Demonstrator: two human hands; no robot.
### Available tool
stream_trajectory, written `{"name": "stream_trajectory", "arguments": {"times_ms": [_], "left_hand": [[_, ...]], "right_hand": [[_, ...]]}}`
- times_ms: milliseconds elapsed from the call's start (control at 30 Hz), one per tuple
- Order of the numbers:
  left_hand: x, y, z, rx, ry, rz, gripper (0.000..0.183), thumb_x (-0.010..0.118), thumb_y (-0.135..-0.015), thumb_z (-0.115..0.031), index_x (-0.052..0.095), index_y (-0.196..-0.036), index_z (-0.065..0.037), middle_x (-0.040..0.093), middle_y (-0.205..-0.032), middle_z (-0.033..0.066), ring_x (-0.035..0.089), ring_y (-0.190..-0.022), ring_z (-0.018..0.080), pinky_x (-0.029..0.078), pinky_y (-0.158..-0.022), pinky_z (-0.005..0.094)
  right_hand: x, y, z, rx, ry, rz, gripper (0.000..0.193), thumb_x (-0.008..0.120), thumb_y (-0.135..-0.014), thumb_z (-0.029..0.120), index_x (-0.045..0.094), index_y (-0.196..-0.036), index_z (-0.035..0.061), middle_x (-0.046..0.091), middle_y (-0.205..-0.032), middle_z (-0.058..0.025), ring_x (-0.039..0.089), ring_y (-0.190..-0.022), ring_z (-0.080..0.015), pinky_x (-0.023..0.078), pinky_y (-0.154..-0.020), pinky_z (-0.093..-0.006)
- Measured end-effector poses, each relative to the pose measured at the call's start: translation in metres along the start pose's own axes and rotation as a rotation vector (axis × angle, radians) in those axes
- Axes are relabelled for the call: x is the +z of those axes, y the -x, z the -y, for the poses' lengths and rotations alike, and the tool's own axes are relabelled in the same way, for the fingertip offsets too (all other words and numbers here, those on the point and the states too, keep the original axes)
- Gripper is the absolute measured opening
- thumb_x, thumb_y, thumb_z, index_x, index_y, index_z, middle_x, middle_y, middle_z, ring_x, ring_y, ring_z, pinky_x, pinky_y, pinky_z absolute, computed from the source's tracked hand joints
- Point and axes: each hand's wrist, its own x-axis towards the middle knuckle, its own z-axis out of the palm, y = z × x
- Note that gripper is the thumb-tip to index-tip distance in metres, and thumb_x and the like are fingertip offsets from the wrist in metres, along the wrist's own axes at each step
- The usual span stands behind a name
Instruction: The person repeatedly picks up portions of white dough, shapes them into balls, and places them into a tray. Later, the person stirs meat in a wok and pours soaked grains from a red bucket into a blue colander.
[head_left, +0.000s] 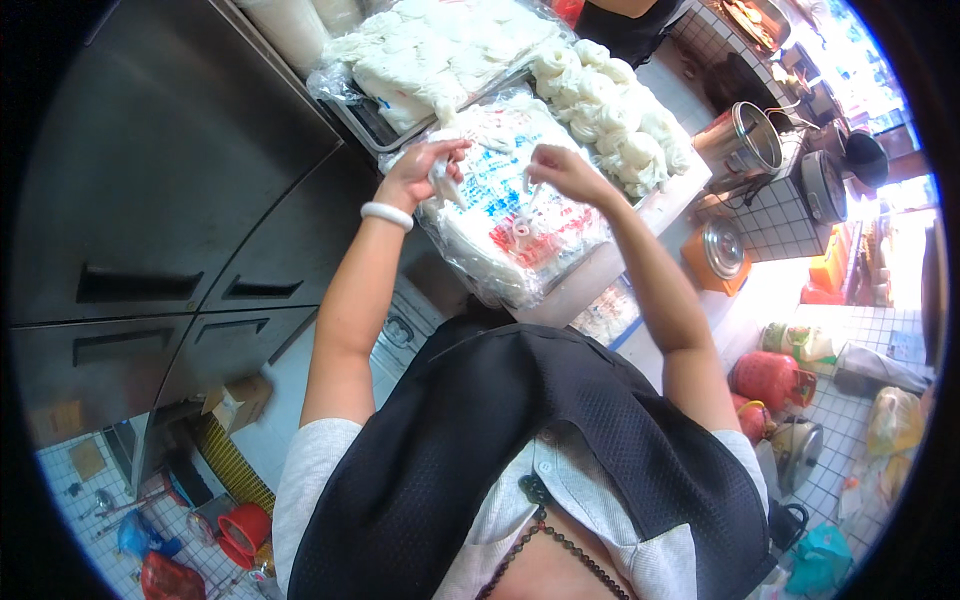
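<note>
My left hand [420, 175], with a white bangle at its wrist, has its fingers curled around a small bunch of white noodles [445, 183] that hangs down. My right hand [572, 174] is closed in a pinch, with a short whitish strand at its fingertips, blurred. Both hands hover over a clear plastic bag [490, 185] with blue and red print, spread over white noodles. Just beyond, a metal tray [375, 135] bears a big heap of loose noodles [440, 55]. Coiled noodle nests [605, 110] lie in rows to the right of the bag.
A steel cabinet [150, 190] with recessed handles stands at the left. To the right are a tall metal pot [745, 140], an orange container with a metal lid [720, 252] and a red gas cylinder [770, 380]. Red buckets [245, 530] stand at lower left.
</note>
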Motion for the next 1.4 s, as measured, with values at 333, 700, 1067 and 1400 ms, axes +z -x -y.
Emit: {"name": "stream_trajectory", "arguments": {"times_ms": [333, 700, 1067, 1400], "left_hand": [[0.023, -0.013, 0.019, 0.011, 0.039, 0.205, 0.058, 0.043, -0.079, -0.058, 0.052, -0.101, -0.006, 0.061, -0.085, 0.0073, 0.06, -0.082, 0.0195, 0.049, -0.064, 0.0295], [0.033, -0.017, 0.036, -0.02, 0.454, 0.15, 0.072, 0.036, -0.079, -0.064, 0.045, -0.113, -0.002, 0.06, -0.091, 0.0136, 0.061, -0.08, 0.0257, 0.049, -0.075, 0.0371], [0.031, -0.02, -0.088, 0.156, 0.265, 0.136, 0.021, 0.051, -0.084, -0.011, 0.05, -0.101, 0.002, 0.034, -0.05, -0.008, 0.034, -0.044, 0.0022, 0.037, -0.056, 0.0212], [0.077, 0.001, -0.174, 0.267, 0.051, 0.432, 0.029, 0.048, -0.087, -0.017, 0.046, -0.107, 0.003, 0.033, -0.05, -0.0076, 0.033, -0.044, 0.0025, 0.038, -0.059, 0.0212]], "right_hand": [[-0.023, -0.026, 0.125, -0.373, 0.426, 0.496, 0.01, 0.057, -0.072, 0.005, 0.062, -0.08, 0.0019, 0.059, -0.069, -0.0087, 0.057, -0.067, -0.0199, 0.044, -0.061, -0.0308], [0.01, -0.029, 0.085, -0.675, 0.374, 0.256, 0.017, 0.063, -0.064, 0.0, 0.064, -0.08, 0.0044, 0.055, -0.082, -0.0097, 0.054, -0.081, -0.0246, 0.044, -0.071, -0.0343], [0.02, -0.013, 0.009, -0.431, 0.311, -0.184, 0.04, 0.044, -0.067, -0.008, 0.063, -0.098, 0.0096, 0.062, -0.079, -0.0127, 0.058, -0.074, -0.0248, 0.047, -0.066, -0.0354], [0.068, -0.124, -0.083, 0.174, 0.397, -0.362, 0.03, 0.06, -0.074, 0.025, 0.06, -0.092, 0.001, 0.06, -0.084, -0.0183, 0.057, -0.08, -0.0291, 0.044, -0.073, -0.0365]]}}
